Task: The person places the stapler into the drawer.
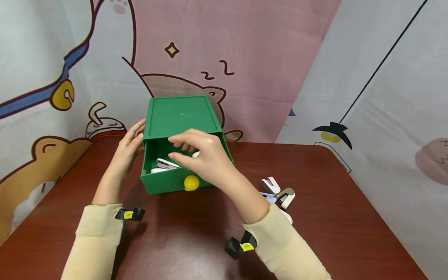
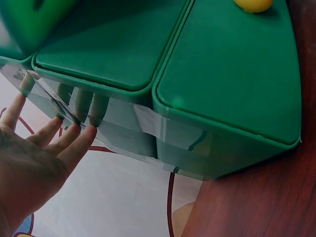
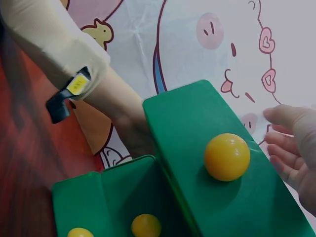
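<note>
A green drawer box (image 1: 182,116) stands toward the back, its top drawer (image 1: 164,182) pulled out. A round yellow knob (image 1: 191,182) sits on the drawer front. Inside lies a white mini stapler (image 1: 165,165), and a small white piece (image 1: 196,154) shows partly behind my right hand. My left hand (image 1: 127,149) rests against the box's left side; in the left wrist view its straight fingertips (image 2: 88,131) are at the glossy side wall. Over the drawer opening hovers my right hand (image 1: 203,153), fingers bent loosely and thumb apart, with nothing between them.
Right of the box, several mini staplers (image 1: 287,197) lie grouped on the brown table (image 1: 332,225), partly behind my right sleeve. Lower green drawers (image 3: 79,197) with yellow knobs show under the top one. A printed cloth (image 1: 273,58) hangs behind.
</note>
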A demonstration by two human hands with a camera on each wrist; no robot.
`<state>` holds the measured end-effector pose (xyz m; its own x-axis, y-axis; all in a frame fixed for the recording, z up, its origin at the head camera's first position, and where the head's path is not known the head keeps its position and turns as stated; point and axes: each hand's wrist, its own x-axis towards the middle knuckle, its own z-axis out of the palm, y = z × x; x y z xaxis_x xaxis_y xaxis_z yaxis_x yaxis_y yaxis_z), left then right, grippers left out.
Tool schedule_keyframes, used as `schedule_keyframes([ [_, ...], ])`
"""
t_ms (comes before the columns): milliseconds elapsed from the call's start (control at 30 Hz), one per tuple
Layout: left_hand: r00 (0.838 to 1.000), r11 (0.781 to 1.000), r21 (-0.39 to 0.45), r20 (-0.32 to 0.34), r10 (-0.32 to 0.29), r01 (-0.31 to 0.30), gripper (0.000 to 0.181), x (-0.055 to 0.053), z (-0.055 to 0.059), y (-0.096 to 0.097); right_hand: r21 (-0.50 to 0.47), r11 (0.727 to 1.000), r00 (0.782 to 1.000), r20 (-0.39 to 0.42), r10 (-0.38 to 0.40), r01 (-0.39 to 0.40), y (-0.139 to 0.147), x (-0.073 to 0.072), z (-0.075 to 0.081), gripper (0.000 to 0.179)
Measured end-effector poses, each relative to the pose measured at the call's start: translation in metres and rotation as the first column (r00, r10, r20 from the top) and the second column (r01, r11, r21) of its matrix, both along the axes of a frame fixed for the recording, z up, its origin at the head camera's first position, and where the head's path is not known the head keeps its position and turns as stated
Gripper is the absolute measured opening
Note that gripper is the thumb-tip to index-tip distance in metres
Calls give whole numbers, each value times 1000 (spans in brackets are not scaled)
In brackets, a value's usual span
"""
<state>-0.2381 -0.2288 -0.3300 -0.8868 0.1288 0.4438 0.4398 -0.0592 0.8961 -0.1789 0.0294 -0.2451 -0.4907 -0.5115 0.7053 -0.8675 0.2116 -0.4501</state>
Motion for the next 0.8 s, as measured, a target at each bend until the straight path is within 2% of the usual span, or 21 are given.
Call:
schedule_keyframes([
  [167,1000,1000,-1,-3,-2,2,48,0,1,0,-115,993,994,-101,-28,16,10,13,-13,24],
  [367,1000,1000,8,3,-2,2,48,1,0,0,-176,984,992,-123,-27,5,21,27,-24,29],
  [533,1000,1000,2,2,-5,5,49,0,0,0,-173,985,993,-115,-26,6,27,33,-37,34],
  [800,1000,1000,-11,4,6,-6,49,0,0,0,-114,987,991,-47,-122,116,33,34,-60,32],
])
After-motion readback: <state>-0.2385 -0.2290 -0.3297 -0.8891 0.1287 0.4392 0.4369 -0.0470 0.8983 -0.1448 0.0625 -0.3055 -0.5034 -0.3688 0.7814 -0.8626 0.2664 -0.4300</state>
